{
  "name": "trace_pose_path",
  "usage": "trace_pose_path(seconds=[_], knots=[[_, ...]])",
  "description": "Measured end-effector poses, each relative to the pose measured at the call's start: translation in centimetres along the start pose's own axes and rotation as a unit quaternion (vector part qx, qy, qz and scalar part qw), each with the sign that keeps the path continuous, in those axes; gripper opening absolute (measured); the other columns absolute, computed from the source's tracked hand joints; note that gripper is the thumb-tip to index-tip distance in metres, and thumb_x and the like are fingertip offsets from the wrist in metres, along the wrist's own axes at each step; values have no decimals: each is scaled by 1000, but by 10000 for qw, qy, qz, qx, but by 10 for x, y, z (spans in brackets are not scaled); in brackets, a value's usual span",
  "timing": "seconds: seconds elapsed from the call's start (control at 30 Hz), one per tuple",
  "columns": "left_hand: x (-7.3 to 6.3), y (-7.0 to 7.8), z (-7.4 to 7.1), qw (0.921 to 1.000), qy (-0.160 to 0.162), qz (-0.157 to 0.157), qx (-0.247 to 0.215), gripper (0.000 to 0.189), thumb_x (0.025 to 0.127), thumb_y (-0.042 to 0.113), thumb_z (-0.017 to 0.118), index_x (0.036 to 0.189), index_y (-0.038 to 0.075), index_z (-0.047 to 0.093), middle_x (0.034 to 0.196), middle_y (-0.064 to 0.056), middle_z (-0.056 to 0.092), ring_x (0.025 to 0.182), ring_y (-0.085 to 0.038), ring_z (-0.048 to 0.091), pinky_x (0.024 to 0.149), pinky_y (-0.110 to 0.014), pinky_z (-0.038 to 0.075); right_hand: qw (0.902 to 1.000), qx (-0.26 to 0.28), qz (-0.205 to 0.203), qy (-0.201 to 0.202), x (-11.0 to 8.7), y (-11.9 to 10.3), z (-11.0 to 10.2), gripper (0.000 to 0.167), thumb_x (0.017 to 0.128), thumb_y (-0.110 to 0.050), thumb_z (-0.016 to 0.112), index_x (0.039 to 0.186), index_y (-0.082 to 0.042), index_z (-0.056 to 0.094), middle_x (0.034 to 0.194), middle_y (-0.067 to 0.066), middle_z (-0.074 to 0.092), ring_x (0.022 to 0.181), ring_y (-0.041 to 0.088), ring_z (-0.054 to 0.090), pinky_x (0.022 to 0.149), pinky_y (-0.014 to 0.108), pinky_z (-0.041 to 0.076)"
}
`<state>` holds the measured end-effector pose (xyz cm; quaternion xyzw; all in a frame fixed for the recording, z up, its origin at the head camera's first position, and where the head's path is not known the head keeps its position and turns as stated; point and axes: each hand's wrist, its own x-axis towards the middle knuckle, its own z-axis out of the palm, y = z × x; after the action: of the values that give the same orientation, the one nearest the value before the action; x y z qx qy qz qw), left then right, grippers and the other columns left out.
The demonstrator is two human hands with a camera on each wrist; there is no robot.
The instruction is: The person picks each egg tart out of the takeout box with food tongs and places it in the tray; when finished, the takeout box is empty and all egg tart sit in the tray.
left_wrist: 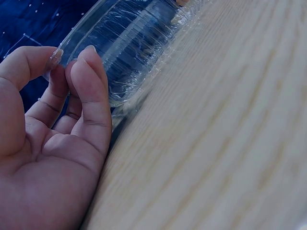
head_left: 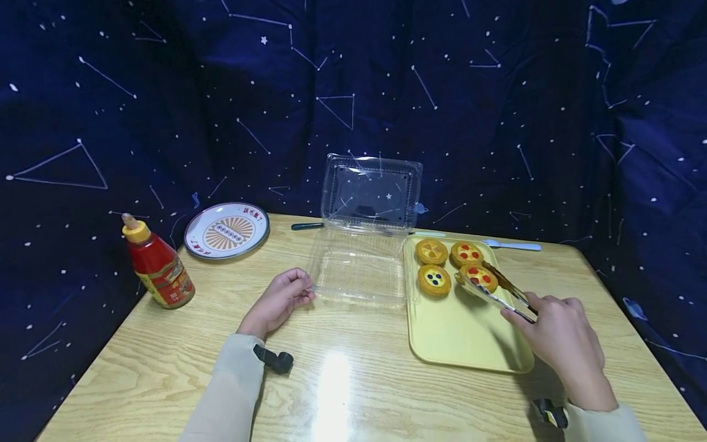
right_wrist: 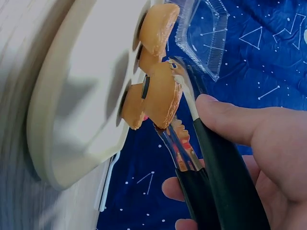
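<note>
My left hand [head_left: 283,299] pinches the near left rim of a clear plastic clamshell box [head_left: 359,301], whose lid [head_left: 371,191] stands up at the back. In the left wrist view, thumb and forefinger meet at the rim. My right hand [head_left: 563,334] grips black-handled metal tongs [head_left: 513,294]. Between the tong tips is a toy egg tart with red dots [head_left: 478,278], raised over the yellow tray [head_left: 464,344] in the right wrist view. Beside it on the tray are another red-dotted tart [head_left: 466,253], a blue-dotted tart [head_left: 434,280] and a tart with yellow wedges [head_left: 432,252].
A red sauce bottle [head_left: 164,270] with a yellow cap stands at the far left. Near it, a round patterned plate [head_left: 227,231] leans against the dark starry curtain. A light blue fork [head_left: 513,245] lies behind the tray, and a dark handle [head_left: 307,226] lies behind the box.
</note>
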<state>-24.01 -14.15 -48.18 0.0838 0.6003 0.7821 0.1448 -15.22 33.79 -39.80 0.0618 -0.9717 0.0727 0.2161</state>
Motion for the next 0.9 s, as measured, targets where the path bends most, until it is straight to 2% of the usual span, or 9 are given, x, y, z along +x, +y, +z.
trace_pose_path(seconds=[0.13,0.3,0.57,0.8,0.9], knots=[[-1,0,0,10000,-14,18,-32,6,100,6,52,95,3,53,92,-14,57,82,-18,61,73,-23,54,9999,-13,12,-100,1,1,4,53,78,-34,81,105,10,67,73,26,63,68,46,51,67,55,38],[-1,1,0,10000,-19,32,-65,6,99,6,52,94,3,54,92,-14,57,81,-18,61,72,-23,54,9991,4,211,-358,2,0,7,58,80,-37,80,110,11,66,82,31,63,75,51,50,67,57,40],[-1,-2,-1,10000,26,32,-6,7,100,8,53,95,2,53,95,-16,56,83,-19,61,74,-24,54,9996,-88,91,-266,1,3,14,58,78,-36,82,108,11,66,77,30,62,72,49,51,70,56,39],[-1,-3,-1,10000,-11,47,27,7,100,8,53,95,2,53,97,-16,57,83,-18,61,75,-23,54,9979,-34,406,-504,1,1,9,64,82,-43,78,113,11,64,87,33,63,80,55,50,68,60,41],[0,-2,0,10000,-27,44,34,7,99,9,53,95,2,53,96,-16,57,83,-17,61,74,-23,54,9976,9,500,-486,1,1,4,64,83,-44,76,114,11,64,88,33,64,79,54,49,63,58,41]])
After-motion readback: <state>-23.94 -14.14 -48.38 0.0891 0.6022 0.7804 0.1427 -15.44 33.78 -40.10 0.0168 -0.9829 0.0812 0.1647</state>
